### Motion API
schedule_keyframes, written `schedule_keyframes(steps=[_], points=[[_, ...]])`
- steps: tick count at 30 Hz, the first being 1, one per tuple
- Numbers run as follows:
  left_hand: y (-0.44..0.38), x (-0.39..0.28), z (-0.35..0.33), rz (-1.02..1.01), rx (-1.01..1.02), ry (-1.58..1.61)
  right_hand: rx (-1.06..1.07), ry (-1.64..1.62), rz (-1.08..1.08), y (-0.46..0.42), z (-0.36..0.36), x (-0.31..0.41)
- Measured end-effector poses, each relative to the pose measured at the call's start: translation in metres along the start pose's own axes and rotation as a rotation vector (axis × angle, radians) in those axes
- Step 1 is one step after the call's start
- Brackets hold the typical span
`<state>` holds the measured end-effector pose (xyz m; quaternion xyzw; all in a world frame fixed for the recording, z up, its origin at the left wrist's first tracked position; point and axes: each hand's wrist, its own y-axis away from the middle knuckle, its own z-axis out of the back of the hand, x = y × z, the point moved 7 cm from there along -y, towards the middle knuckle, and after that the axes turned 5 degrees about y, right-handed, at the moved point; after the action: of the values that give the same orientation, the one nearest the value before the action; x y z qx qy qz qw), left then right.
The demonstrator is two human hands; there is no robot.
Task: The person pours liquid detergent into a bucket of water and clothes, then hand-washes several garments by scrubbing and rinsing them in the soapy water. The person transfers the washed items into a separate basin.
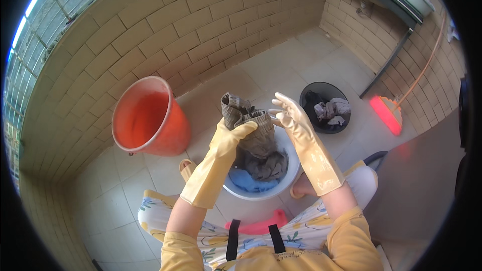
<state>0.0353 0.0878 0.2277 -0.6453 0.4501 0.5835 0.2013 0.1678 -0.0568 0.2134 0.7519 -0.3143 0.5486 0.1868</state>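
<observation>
Both my hands wear long pale-yellow rubber gloves. My left hand (235, 131) grips a wet grey-brown garment (260, 135) with gathered, elastic-looking edges, its thumb pressed over the cloth. The garment is lifted at its top, and its lower part hangs down into a white basin (295, 165) between my feet. Just right of the cloth, my right hand (288, 113) is raised with its fingers spread, holding nothing. A light-blue cloth (250, 181) lies in the basin beside the dark folds. Whatever is under the garment is hidden.
A large red bucket (179, 131) stands on the tiled floor at left. Right of the basin sits a black basin (331, 130) with dark and pale clothes (333, 109). A broom with a pink head (388, 116) leans by the right wall; a grey panel (414, 188) rises nearby.
</observation>
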Motion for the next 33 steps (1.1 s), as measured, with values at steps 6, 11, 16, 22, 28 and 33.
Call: schedule_keyframes(steps=[6, 11, 16, 22, 28, 33], points=[[0.02, -0.064, -0.016, -0.074, -0.053, 0.371, 0.068, 0.752, -0.235, 0.05, 0.033, -0.112], [0.04, -0.125, -0.028, -0.107, 0.013, 0.662, -0.092, 0.012, -0.422, 0.022, -0.012, -0.184], [0.026, -0.115, -0.003, -0.031, 0.09, 0.894, -0.024, -0.074, -0.627, 0.016, -0.013, -0.184], [0.015, 0.024, 0.045, 0.171, -0.295, 0.781, -0.157, 0.79, -0.838, 0.033, 0.027, -0.039], [0.024, 0.134, 0.034, 0.596, -0.469, 1.003, -0.458, 0.403, -0.914, 0.026, -0.059, 0.09], [0.033, 0.138, 0.072, 0.566, -0.531, 0.498, 0.106, 1.169, -0.31, 0.009, -0.11, 0.154]])
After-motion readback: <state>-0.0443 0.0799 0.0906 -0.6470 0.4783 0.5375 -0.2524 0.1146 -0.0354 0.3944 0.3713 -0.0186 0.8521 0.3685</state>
